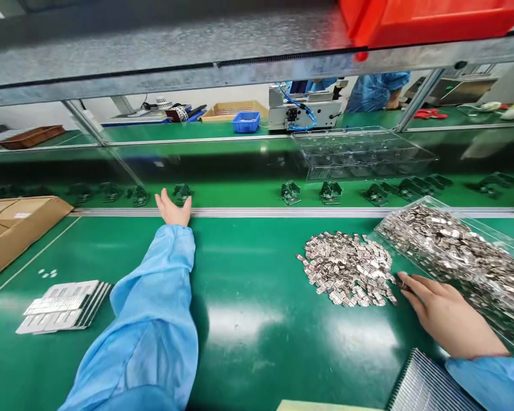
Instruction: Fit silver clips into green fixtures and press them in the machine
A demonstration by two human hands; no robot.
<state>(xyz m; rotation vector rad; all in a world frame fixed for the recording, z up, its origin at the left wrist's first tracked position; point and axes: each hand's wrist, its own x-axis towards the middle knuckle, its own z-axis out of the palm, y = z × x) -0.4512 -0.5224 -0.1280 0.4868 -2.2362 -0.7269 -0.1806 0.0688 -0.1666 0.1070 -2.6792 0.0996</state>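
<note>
My left hand (pixel 173 210) reaches to the edge of the green conveyor belt (pixel 240 194), fingers and thumb spread apart. Just beyond it sits a small dark part with a clear cover (pixel 182 193); I cannot tell if they touch. At the right edge of a heap of small silvery metal pieces (pixel 346 265), my right hand (pixel 448 311) has its thumb and fingertips pinched together on what looks like one small metal piece (pixel 402 283), mostly hidden by the fingers. Beside that hand, a clear plastic tray (pixel 428 201) holds many more of these pieces.
Further dark parts (pixel 291 193) line the belt. A stack of white plates (pixel 60 308) and a cardboard box (pixel 29 228) are at left. A ridged stack (pixel 428 382) lies below my right wrist. Overhead runs a metal shelf (pixel 175 40) with a red bin (pixel 432 20).
</note>
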